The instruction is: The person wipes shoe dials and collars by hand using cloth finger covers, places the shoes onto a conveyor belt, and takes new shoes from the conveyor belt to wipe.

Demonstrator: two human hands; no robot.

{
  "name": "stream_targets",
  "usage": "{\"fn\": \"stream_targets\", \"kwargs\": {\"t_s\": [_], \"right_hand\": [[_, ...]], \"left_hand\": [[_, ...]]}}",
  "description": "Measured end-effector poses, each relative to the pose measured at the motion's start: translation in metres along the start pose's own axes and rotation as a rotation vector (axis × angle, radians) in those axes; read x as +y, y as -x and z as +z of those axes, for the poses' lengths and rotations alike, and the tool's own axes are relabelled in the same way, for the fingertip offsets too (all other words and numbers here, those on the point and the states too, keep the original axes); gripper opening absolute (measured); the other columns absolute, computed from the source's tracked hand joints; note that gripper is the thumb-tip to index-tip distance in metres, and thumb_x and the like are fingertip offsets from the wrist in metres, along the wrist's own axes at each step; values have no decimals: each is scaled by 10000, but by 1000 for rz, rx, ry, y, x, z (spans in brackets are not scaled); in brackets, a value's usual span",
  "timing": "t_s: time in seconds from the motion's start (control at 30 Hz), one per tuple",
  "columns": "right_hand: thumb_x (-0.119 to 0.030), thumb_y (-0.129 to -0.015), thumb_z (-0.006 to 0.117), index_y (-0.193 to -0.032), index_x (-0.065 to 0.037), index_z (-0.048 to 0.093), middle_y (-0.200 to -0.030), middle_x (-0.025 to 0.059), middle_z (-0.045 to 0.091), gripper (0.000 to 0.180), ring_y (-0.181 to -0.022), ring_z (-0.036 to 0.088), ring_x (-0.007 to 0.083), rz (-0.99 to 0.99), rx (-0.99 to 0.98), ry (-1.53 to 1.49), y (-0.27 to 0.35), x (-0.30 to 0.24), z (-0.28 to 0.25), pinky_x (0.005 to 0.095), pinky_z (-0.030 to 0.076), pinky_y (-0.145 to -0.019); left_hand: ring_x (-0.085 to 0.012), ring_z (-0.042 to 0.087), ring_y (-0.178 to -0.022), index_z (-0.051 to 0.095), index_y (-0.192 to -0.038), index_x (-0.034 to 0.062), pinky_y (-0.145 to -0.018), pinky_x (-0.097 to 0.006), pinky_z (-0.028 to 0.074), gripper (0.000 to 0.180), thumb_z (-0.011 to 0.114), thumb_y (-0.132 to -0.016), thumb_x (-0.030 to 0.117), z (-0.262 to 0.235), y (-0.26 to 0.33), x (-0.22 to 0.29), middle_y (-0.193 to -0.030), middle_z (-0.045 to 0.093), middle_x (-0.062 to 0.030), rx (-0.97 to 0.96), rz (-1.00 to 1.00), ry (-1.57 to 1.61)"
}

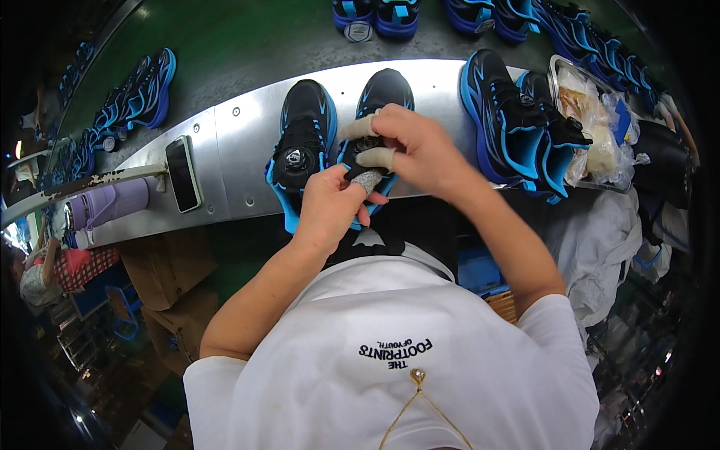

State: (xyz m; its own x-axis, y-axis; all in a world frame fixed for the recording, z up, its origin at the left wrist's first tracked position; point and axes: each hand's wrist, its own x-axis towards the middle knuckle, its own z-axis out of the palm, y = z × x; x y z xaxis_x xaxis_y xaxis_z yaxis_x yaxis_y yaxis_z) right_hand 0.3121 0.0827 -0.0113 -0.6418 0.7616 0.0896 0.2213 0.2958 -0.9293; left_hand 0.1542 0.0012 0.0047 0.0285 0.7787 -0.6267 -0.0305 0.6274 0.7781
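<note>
A black sneaker with blue trim (386, 90) lies toe-away on the metal ledge, its collar toward me. My left hand (330, 204) closes on its collar and tongue from the near side, a grey wrap on one digit. Over the top of the same shoe bends my right hand (420, 146), with beige covers on its fingertips, pinching around the tongue. The fingers hide most of this shoe's opening. Just left of it stands the matching sneaker (304, 120), with a round dial on its tongue, touched by neither hand.
To the right sits another pair of sneakers (487, 112), beside a metal tray (555, 79) of plastic-wrapped items. A phone (182, 174), a rusty metal bar (90, 187) and a lilac cup (124, 202) are at left. More sneakers (154, 90) line the green belt (247, 37).
</note>
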Motion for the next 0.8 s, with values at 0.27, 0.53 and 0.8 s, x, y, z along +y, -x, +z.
{"fn": "stream_targets", "kwargs": {"t_s": [0.27, 0.53, 0.8], "right_hand": [[-107, -788, 723, -1224, -139, 659, -807, 46, 512, 443, -705, 498, 172, 40, -94, -110, -3, -7, -8, 289, 433, -642], [-107, -780, 717, -1185, -136, 683, -815, 39, 489, 407, -726, 498, 150, 84, -87, -190, -2, -11, -8, 278, 417, -656], [-143, -779, 733, -1222, -146, 647, -836, 74, 519, 451, -678, 496, 210, 88, -15, -87, -5, -7, -4, 303, 450, -652]], "left_hand": [[-165, 629, -592, 609, -1034, -68, -568, -262, 521, 245, 478, -845, 17, -2, 0, 4, -889, 701, -198, -13, -59, -18], [-170, 659, -664, 608, -1062, -59, -593, -264, 527, 218, 530, -886, 43, -3, -1, 1, -923, 701, -169, -17, -43, -46], [-236, 678, -988, 592, -1171, -57, -821, -308, 569, 260, 509, -975, 92, -14, -1, 3, -1077, 668, -126, -171, -84, 207]]}}
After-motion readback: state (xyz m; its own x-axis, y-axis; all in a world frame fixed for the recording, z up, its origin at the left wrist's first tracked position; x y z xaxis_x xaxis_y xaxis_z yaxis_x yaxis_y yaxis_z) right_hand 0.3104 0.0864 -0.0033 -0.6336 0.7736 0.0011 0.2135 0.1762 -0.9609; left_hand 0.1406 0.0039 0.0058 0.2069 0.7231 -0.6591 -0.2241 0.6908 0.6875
